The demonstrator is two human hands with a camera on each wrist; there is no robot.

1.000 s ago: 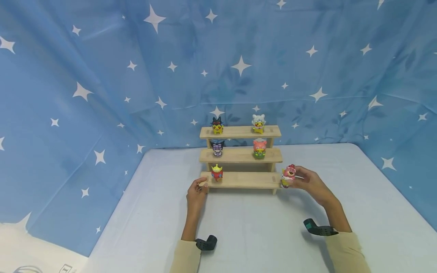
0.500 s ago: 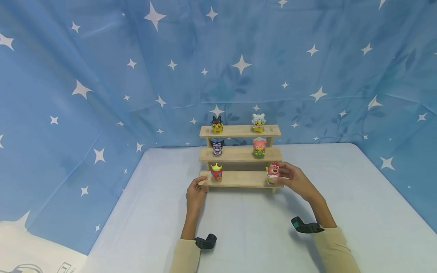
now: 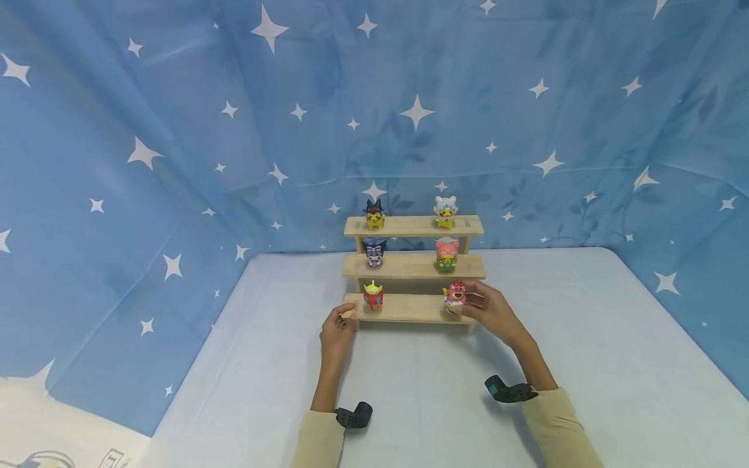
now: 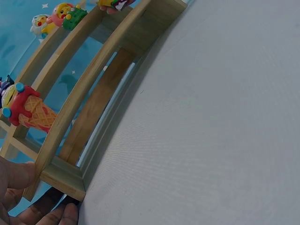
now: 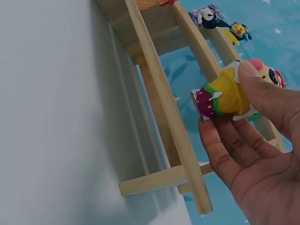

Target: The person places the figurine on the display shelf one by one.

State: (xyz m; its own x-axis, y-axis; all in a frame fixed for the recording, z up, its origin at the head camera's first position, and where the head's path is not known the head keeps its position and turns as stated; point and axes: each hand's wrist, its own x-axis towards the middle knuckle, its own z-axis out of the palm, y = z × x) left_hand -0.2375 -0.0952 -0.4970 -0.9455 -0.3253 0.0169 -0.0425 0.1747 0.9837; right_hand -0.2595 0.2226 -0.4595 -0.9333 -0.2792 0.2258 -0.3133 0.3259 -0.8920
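My right hand (image 3: pixel 488 315) holds a pink bear figurine (image 3: pixel 454 296) between thumb and fingers at the right part of the bottom shelf. In the right wrist view this figurine (image 5: pixel 229 93) shows a yellow body and a dark red spotted base. The base is close over the shelf. My left hand (image 3: pixel 337 331) grips the left end of the three-tier wooden display stand (image 3: pixel 409 307), thumb at the shelf board and fingers by its leg. A red alien figurine (image 3: pixel 373 296) with an ice-cream-cone base (image 4: pixel 40 114) stands on the bottom tier near that hand.
The middle tier carries a purple-and-black figurine (image 3: pixel 374 255) and a pink-and-green one (image 3: pixel 447 255). On top stand a black-eared yellow figurine (image 3: pixel 375 215) and a white-hooded one (image 3: pixel 445 212). A blue star-patterned curtain (image 3: pixel 292 149) hangs behind the white table (image 3: pixel 421 396).
My right hand has carried the pink bear figurine leftward, from beside the stand's right end to over the bottom shelf. The left hand has stayed at the stand's left end.
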